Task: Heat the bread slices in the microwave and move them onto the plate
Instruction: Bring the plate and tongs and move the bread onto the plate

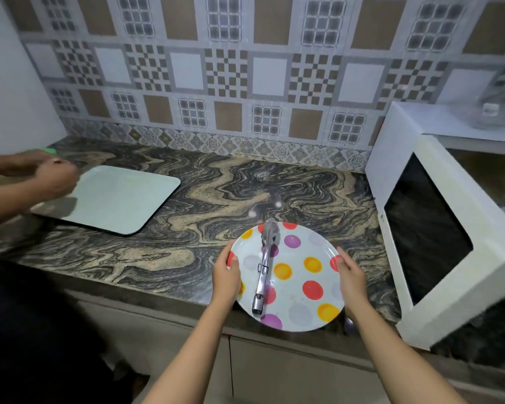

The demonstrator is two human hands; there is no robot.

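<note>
Marbled counter (158,258): left hand (225,275) and right hand (351,277) grip the plate (299,298), thumbs over rim (tongs (265,263) atop)

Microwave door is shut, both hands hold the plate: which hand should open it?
Right, probably. The right hand grips the plate at its right rim, beside the microwave; the left hand grips the far rim and would have to cross the plate and tongs.

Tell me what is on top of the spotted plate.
Metal tongs lie across the plate, reaching its far rim. Nothing else shows on it. The left hand and right hand grip its sides, covering bits of the rim.
</note>
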